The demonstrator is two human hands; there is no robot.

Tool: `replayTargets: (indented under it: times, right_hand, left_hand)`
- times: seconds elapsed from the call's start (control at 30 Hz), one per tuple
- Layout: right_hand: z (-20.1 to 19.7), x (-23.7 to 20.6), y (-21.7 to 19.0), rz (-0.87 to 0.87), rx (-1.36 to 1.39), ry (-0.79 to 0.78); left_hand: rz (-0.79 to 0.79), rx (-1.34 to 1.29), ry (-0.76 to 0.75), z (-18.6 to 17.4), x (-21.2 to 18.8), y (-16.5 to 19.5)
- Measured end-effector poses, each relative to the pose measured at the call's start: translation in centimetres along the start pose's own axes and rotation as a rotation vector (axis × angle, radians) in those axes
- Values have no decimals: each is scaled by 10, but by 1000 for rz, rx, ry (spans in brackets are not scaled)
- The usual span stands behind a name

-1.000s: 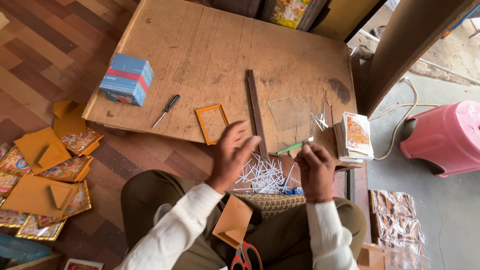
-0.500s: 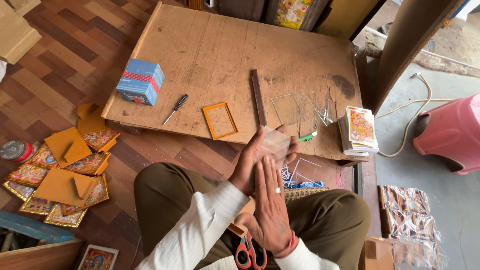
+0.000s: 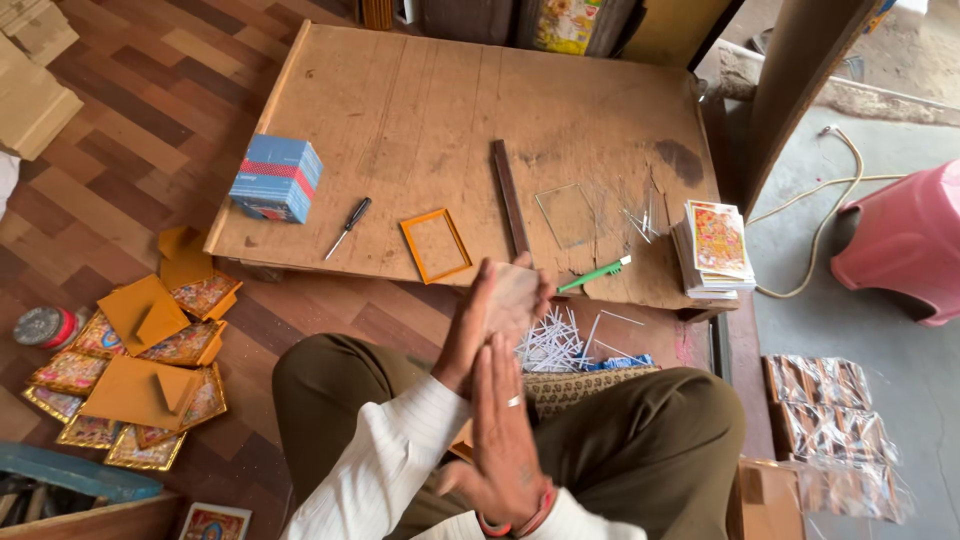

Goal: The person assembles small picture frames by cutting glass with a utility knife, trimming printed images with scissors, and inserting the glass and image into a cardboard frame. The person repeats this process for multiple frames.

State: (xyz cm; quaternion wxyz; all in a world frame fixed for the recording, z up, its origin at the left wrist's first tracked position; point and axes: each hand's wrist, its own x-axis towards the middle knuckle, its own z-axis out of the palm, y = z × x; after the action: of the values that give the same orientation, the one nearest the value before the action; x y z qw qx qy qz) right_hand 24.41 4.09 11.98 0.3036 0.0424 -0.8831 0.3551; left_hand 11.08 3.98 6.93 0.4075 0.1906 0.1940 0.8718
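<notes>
Glass pane [image 3: 515, 292] pinched in left grip [image 3: 490, 320], right hand [image 3: 500, 440] flat, near orange frame [image 3: 436, 245].

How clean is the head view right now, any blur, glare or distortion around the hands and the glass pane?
Head view: soft, even daylight, no harsh shadows; the left hand and right hand are slightly motion-blurred; the glass pane on the wooden board is faint but shows no glare; wide-angle lens bends the edges; the pink stool is cropped.
</notes>
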Motion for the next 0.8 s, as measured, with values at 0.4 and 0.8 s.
replayTargets:
  times: [0.4,0.8]
  right_hand:
    - [1,18,7,77,-26,75]
    - [0,35,51,172,-59,173]
  left_hand:
    - [71,81,110,14,-8,11]
    - [-15,251,145,35,-18,19]
